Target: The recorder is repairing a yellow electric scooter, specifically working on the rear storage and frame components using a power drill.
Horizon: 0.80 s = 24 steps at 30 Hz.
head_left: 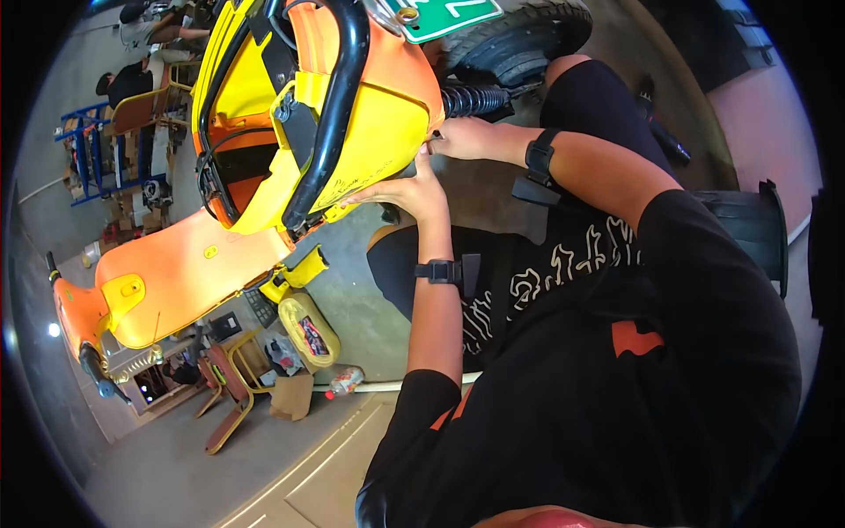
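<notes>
Over the grey floor (361,286), from left to right, stand a blue rack (88,158) crowded with goods too small to tell, an orange scooter (189,277) reaching across to the hands, and brown chairs (229,428) near its underside. A yellow tub (310,330) and a clear bottle (347,380) sit farther right, contents unclear. The left hand (412,192), thumb and fingers apart, touches the lower edge of the scooter's yellow panel (378,132), and the right hand (465,139) bends in at its corner, whether clamped on anything I cannot tell.
</notes>
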{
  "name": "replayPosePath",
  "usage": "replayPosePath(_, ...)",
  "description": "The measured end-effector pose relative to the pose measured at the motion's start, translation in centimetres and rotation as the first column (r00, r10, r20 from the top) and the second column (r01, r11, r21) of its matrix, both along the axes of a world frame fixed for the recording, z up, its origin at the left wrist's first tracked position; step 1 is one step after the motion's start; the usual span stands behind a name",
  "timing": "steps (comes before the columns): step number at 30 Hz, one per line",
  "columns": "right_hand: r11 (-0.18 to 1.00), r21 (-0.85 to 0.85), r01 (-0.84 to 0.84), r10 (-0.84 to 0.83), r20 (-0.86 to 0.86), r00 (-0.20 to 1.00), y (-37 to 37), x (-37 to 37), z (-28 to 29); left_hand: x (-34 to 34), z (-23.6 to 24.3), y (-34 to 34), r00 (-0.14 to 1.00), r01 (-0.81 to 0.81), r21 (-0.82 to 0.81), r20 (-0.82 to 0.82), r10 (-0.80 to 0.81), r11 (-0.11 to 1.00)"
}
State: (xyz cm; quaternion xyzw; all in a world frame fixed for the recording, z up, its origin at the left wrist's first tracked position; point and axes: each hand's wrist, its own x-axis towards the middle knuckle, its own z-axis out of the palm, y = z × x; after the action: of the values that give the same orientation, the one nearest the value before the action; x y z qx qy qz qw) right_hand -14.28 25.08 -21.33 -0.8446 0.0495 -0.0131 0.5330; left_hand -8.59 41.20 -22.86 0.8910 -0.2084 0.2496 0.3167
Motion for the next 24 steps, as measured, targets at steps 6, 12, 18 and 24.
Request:
replayPosePath(6,0.996,0.077,0.037,-0.039,0.032,0.999,-0.1,0.5,-1.9,0.4,-0.6,-0.4,0.998,0.055,-0.091,0.014,-0.054,0.994)
replayPosePath(12,0.998,0.061,0.02,-0.019,-0.016,1.0,0.1,-1.0,1.4,1.1,-1.3,-0.1,0.976,0.128,-0.131,0.193,-0.101,0.983)
replayPosePath(18,0.999,0.017,0.046,-0.048,0.099,0.994,-0.3,-0.4,-0.9,1.6,-1.8,-1.5,0.954,0.104,-0.128,0.292,-0.063,0.986)
replayPosePath(24,0.997,0.059,0.041,-0.044,0.044,0.998,-0.2,-1.0,0.4,1.3,-1.7,-1.3,0.959,0.074,-0.101,0.281,-0.043,0.992)
